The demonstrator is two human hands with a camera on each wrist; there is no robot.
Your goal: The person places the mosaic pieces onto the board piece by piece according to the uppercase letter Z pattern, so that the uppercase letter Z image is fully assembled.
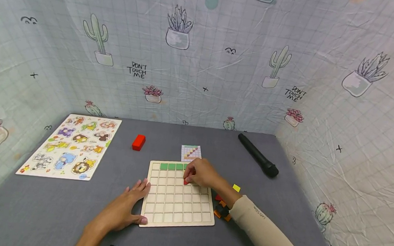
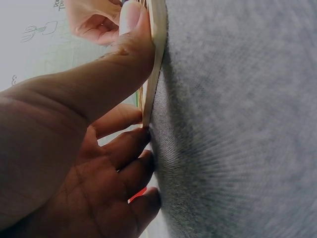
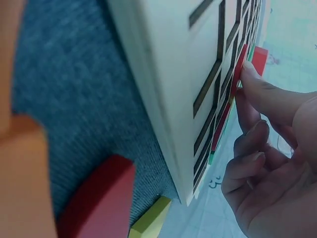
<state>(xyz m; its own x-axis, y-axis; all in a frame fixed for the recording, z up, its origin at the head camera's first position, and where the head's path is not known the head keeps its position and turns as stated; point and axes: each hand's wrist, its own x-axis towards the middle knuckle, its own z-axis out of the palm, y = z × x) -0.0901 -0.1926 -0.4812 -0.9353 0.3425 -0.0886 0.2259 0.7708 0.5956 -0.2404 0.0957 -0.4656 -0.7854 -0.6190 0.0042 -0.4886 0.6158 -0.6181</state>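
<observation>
A pale wooden grid board lies flat, with several green tiles along its far row. My left hand rests at the board's left edge with spread fingers, and its thumb lies on the near left corner. In the left wrist view the thumb presses on the board's rim. Over the upper right part of the grid, my right hand pinches a red tile. The right wrist view shows that red tile against the grid, under thumb and fingertip; further coloured tiles there are partly hidden.
Loose orange, black, red and yellow tiles lie right of the board, partly under the right forearm. A pattern card is behind it. Around them are a red block, a black microphone and an animal picture board.
</observation>
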